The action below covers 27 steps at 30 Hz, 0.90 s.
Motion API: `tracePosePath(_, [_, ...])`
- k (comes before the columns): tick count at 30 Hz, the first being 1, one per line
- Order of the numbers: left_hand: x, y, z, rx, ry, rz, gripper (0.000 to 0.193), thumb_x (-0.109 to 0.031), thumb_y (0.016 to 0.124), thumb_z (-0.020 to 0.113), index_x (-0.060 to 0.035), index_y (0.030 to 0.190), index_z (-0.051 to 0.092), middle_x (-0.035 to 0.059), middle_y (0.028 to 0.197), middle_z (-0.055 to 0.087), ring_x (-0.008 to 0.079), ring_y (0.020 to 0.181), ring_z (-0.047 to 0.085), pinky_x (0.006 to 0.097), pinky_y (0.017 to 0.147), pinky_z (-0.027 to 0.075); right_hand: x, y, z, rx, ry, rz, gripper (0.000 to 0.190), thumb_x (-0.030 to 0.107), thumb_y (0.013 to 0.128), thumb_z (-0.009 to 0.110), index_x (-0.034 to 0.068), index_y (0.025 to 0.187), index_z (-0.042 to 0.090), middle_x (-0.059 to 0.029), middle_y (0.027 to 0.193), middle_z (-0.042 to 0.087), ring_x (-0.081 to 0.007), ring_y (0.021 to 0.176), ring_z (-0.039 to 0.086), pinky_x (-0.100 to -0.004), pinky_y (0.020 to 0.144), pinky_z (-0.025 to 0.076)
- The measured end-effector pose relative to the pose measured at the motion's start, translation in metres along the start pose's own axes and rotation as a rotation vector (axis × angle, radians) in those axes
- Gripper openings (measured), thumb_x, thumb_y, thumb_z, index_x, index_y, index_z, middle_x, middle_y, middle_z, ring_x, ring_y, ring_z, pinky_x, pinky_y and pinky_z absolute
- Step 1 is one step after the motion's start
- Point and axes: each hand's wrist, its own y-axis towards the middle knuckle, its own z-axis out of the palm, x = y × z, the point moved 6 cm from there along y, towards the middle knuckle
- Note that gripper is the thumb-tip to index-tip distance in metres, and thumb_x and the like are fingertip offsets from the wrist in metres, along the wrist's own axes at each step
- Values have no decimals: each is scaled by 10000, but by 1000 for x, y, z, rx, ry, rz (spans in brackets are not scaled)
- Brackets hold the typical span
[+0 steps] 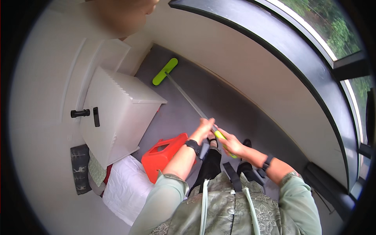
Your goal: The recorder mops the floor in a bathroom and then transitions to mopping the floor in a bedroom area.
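A floor mop (188,99) with a grey pole reaches away from me towards the far corner. Its flat lime-green head (165,71) rests on the grey floor between the white cabinet and the wall. My left hand (204,128) grips the pole just beyond the lime-green handle grip. Nearer my body, my right hand (232,143) is closed around that green grip. What lies under the mop head is hidden.
A white cabinet (126,123) stands at the left, with a red plastic stool (164,155) beside it. White bedding (129,188) and cushions (80,170) lie at lower left. A wall with a dark window sill (264,35) curves along the right.
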Motion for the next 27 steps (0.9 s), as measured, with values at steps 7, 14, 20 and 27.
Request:
tracePosePath(7, [106,-104,160,662,-236,-242,337,-223,831,521,111,863,482,222,925,566,310,850,595,378,742,519,-93,-218,-57,-151,8,265,532,100,858,433,159,1342,220,1,596,430,-71,456,403,-241,444,391])
tracePosePath(14, [113,-156,199,686,-658,-544,107,-117,794,567,-12,782,549,119,826,584,243,833,585,348,834,463,-93,-263,-68,-223,-427,-62,638,87,776,538,125,1334,231,-73,663,545,-115,570,525,-264,575,444])
tracePosePath(20, [61,-104,130,682,-617,-306,223,-219,848,482,-8,814,544,169,807,594,304,790,590,429,767,468,-55,-179,-47,-126,-331,34,613,80,752,510,67,1310,257,-155,679,534,-181,603,538,-299,597,443])
tracePosePath(27, [16,-18,59,154,-468,-232,233,-227,861,459,-2,865,400,171,804,516,312,723,562,493,669,487,-33,-91,-30,-52,34,21,617,68,798,483,88,1333,177,-47,556,455,-114,393,442,-276,354,375])
